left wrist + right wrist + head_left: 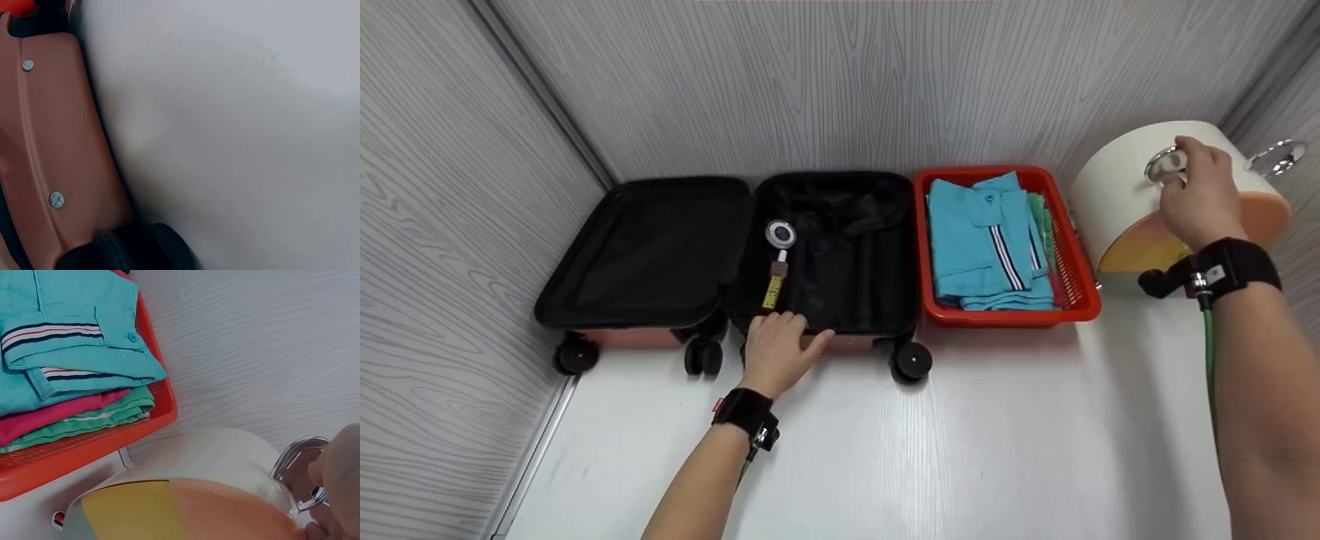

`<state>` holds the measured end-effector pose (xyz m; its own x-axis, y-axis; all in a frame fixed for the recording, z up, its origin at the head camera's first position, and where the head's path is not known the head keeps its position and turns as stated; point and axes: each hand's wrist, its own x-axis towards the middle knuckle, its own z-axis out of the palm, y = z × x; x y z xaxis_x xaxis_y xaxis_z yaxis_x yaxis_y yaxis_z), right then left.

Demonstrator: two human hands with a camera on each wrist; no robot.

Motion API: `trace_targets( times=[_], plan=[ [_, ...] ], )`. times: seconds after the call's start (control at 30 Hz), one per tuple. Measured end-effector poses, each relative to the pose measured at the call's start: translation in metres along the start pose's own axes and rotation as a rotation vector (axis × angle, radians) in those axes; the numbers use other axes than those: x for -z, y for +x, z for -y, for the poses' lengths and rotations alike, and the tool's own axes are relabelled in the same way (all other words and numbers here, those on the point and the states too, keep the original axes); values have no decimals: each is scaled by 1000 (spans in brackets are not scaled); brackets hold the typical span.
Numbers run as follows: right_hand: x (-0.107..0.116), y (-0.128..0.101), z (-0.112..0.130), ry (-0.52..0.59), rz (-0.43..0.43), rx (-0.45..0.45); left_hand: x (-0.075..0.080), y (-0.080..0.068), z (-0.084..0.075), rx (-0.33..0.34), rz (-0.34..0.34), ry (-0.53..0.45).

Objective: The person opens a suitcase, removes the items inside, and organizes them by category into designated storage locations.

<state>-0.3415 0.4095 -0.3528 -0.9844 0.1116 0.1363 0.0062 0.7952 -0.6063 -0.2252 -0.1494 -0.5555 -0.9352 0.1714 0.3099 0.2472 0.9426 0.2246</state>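
My left hand (776, 352) rests its fingertips on the front rim of an opened pink-shelled suitcase (851, 343), thumb spread to the right. The left wrist view shows the suitcase's textured side with screws. Inside this half lie a round white-rimmed disc (781, 234) and a slim bottle with a yellow label (774, 289). At the far right, my right hand (1206, 187) grips a curved silver handle (1162, 163) on a rounded white container (1125, 176). Its front panel is orange, yellow and grey. In the right wrist view, my fingers wrap the handle (289, 464).
The suitcase's other half (649, 247) lies flat at left, near the wall. A red basket (1005, 318) of folded blue shorts (975, 240) and pink and green clothes (79, 422) stands between suitcase and container. Black wheels (913, 360) stick out in front. A patterned wall (840, 82) runs behind.
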Motion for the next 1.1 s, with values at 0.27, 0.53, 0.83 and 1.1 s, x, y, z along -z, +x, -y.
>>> trace_targets(
  times=[0.27, 0.53, 0.83, 1.1],
  plan=[
    [-12, -2, 2, -73, -52, 77, 1, -8, 5, -8, 14, -1],
    [-13, -8, 4, -111, -111, 49, -2, -14, 8, -13, 19, 7],
    [0, -18, 5, -149, -79, 68, 2, -14, 10, -27, -5, 5],
    [12, -32, 9, -200, -5, 125, 5, -13, 9, -22, 6, 6]
  ],
)
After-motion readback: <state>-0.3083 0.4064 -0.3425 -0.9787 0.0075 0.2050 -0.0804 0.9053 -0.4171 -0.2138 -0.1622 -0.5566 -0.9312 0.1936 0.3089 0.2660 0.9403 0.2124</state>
